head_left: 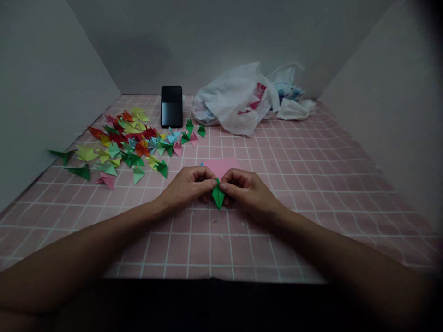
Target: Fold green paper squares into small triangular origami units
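Note:
Between my two hands is a green folded paper, a narrow diamond with a crease down its middle and its lower tip pointing toward me. My left hand pinches its upper left edge between thumb and fingers. On the other side, my right hand is closed on the upper right edge in the same way. The fingertips hide the top of the paper. Just beyond the hands lies pink paper, partly covered by them, with a small blue bit at its left corner.
Many colourful folded paper pieces lie heaped at the left. Behind them a black phone leans upright. White plastic bags sit at the back, with crumpled white wrapping to their right. A pink checked cloth covers the table, walled on three sides.

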A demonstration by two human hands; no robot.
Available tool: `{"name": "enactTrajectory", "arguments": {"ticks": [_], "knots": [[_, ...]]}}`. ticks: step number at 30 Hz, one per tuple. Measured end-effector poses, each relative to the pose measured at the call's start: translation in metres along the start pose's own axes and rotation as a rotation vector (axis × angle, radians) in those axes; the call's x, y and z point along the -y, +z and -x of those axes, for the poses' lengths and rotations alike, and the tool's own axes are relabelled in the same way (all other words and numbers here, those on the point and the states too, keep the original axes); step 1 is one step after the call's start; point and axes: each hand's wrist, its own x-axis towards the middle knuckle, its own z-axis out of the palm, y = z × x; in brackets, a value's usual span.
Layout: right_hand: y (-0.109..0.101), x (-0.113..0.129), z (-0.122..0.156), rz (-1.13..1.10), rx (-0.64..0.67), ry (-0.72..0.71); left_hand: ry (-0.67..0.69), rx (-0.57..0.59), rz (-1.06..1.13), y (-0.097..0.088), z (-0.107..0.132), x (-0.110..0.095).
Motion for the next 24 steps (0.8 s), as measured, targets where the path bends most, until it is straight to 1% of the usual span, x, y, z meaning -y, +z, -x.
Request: {"name": "enactTrajectory", "arguments": {"ticks": [6, 10, 12, 15, 17, 21, 24], "knots": [[0.0012, 0.0002, 0.0011, -0.022, -0.017, -0.029, 0.03, -0.052, -0.042, -0.0001, 0.0012, -0.0009], [0.001, 0.0012, 0.0024, -0.007, 0.015, -0.011, 0.044, -0.072, -0.057, 0.0016, 0.002, -0.0012], [0.0013, 0.0015, 0.0032, 0.031, 0.016, -0.028, 0.038, -0.073, -0.066, 0.0023, 0.0023, -0.0015], [0.0024, 0.0013, 0.0048, 0.139, -0.021, -0.1, 0.025, -0.052, -0.047, 0.0027, 0.0024, -0.0014], [0.0031, 0.0009, 0.0056, 0.184, -0.043, -0.118, 0.023, -0.041, -0.042, 0.0027, 0.0022, -0.0014], [0.0031, -0.0002, 0.0052, 0.069, -0.033, -0.05, 0.051, -0.031, -0.057, 0.0026, 0.0024, -0.0022], [0.002, -0.0003, 0.004, 0.011, -0.01, -0.045, 0.077, -0.033, -0.062, 0.0032, 0.0034, -0.0034]]}}
